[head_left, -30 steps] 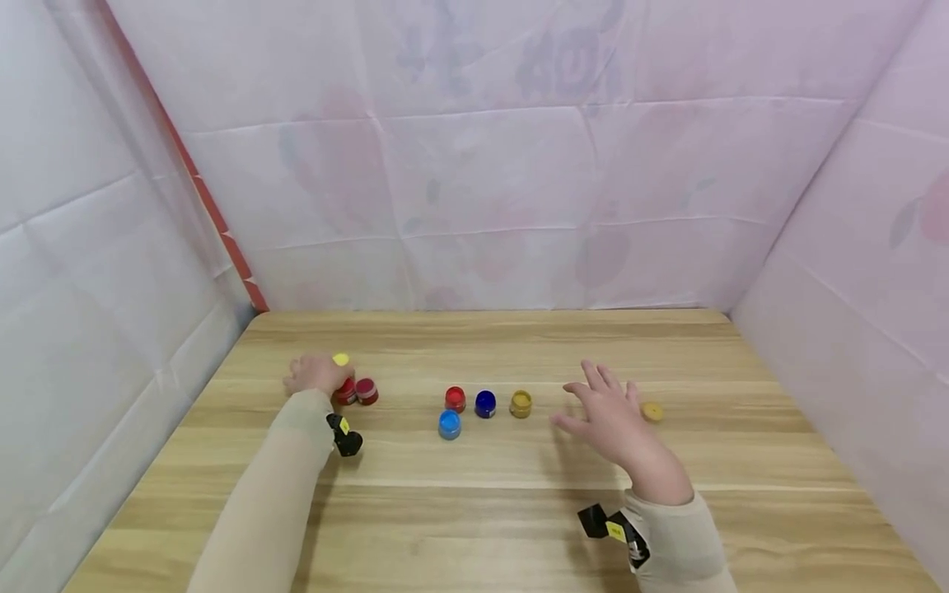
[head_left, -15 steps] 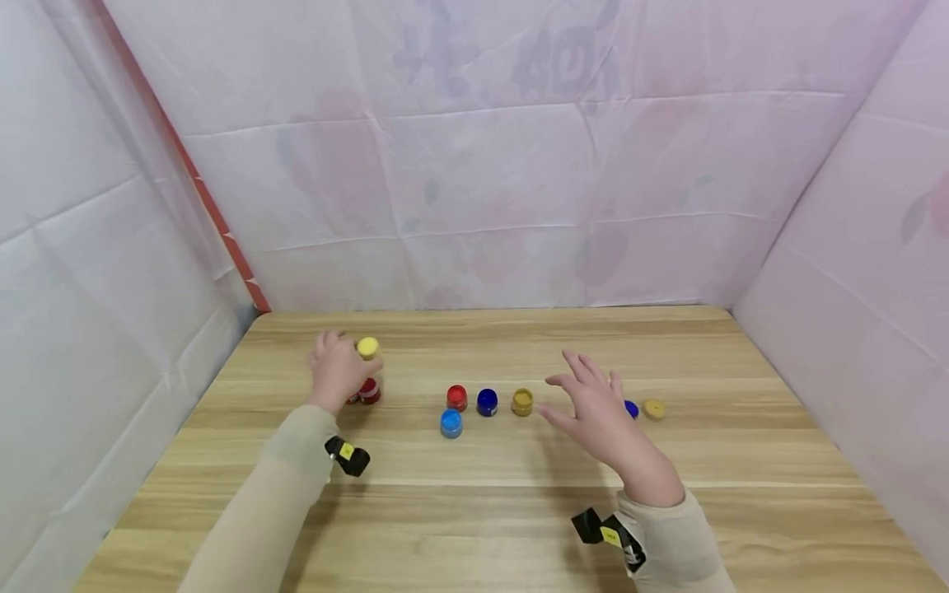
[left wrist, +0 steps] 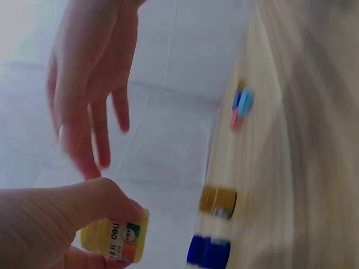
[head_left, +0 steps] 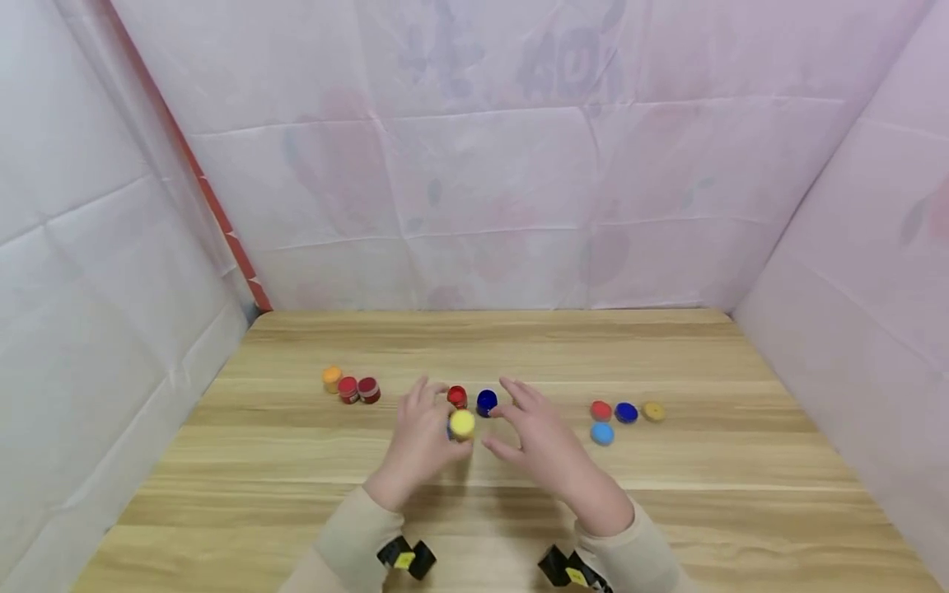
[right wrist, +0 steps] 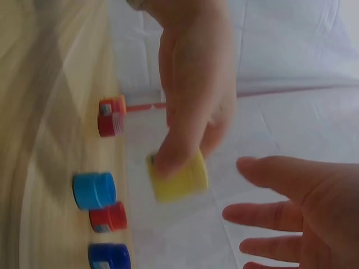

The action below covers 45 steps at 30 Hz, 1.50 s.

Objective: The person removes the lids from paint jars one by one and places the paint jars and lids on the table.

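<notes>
My left hand (head_left: pixel 418 441) pinches a small yellow paint jar (head_left: pixel 463 424) between thumb and fingers, above the middle of the table. Its printed label shows in the left wrist view, and its lid is on. Just right of it my right hand (head_left: pixel 544 449) is held with fingers spread and nothing in them, fingertips facing the jar. Below stand an uncapped red paint jar (head_left: pixel 456 396) and a dark blue one (head_left: pixel 486 403). A light blue jar (right wrist: pixel 94 190) is mostly hidden behind the yellow jar in the head view. An ochre jar (left wrist: pixel 217 200) is hidden there by my right hand.
At the left, capped orange (head_left: pixel 332 379), red (head_left: pixel 348 389) and dark red (head_left: pixel 369 389) jars stand close together. Loose lids lie at the right: red (head_left: pixel 601 410), dark blue (head_left: pixel 626 413), ochre (head_left: pixel 654 411) and light blue (head_left: pixel 602 433). White cloth walls (head_left: pixel 474 181) surround the table.
My left hand has lifted the yellow jar from the left group and carried it right to the middle. My right hand has moved left towards it, uncovering the lids.
</notes>
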Each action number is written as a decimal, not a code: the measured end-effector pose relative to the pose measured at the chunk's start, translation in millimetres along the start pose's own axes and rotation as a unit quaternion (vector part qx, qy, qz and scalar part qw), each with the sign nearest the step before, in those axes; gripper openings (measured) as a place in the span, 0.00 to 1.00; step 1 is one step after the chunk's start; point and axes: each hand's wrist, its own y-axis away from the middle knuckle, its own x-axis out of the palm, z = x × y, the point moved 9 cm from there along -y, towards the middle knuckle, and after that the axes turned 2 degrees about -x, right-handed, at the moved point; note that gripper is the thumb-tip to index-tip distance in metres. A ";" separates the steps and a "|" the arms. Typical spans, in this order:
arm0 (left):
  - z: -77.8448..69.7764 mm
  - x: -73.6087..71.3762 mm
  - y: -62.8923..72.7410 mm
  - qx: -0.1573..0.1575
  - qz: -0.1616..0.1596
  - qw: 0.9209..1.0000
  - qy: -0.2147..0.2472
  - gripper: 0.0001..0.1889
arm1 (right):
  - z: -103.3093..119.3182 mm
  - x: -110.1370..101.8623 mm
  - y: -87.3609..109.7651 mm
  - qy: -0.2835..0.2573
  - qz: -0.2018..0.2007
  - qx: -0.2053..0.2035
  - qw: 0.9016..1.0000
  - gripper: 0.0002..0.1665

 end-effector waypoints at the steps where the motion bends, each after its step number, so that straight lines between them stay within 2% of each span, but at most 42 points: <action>1: -6.6 4.0 2.7 0.008 0.005 1.000 -0.005 0.19 | 2.0 2.2 0.4 0.006 0.004 0.001 1.000 0.20; 4: -23.0 10.7 8.1 0.034 0.006 0.999 -0.020 0.19 | 4.8 7.7 1.8 0.031 0.018 0.011 0.999 0.22; 8: -34.5 15.5 11.8 0.052 0.005 0.998 -0.047 0.20 | 5.3 11.7 3.8 0.061 0.036 0.024 0.997 0.23; 12: -38.7 17.6 15.7 0.053 0.002 0.997 -0.059 0.20 | 4.1 12.9 4.9 0.080 0.041 0.036 0.995 0.23; 17: -40.2 20.0 22.0 0.054 -0.002 0.996 -0.066 0.18 | 6.7 19.1 5.5 0.115 0.057 0.029 0.991 0.24; 20: -41.9 20.3 23.4 0.061 -0.012 0.996 -0.064 0.18 | 8.3 21.2 6.1 0.112 0.064 0.025 0.991 0.23; 23: -42.4 19.7 22.9 0.058 -0.025 0.996 -0.055 0.20 | 7.2 17.5 4.7 0.099 0.050 0.027 0.993 0.22; 28: -41.2 17.0 21.5 0.034 -0.054 0.998 -0.018 0.25 | -0.5 6.3 2.3 0.085 0.019 0.051 0.995 0.20; 34: -40.2 13.0 25.0 0.012 -0.107 0.993 0.043 0.19 | -5.1 -4.0 6.5 0.084 -0.006 0.069 0.994 0.21; 39: -40.6 4.7 26.8 0.019 -0.158 0.985 0.066 0.17 | -4.1 -8.6 6.8 0.094 -0.030 0.061 0.993 0.25; 45: -43.7 -3.2 26.3 0.036 -0.178 0.978 0.098 0.16 | -3.4 -14.8 5.6 0.079 -0.067 0.053 0.993 0.26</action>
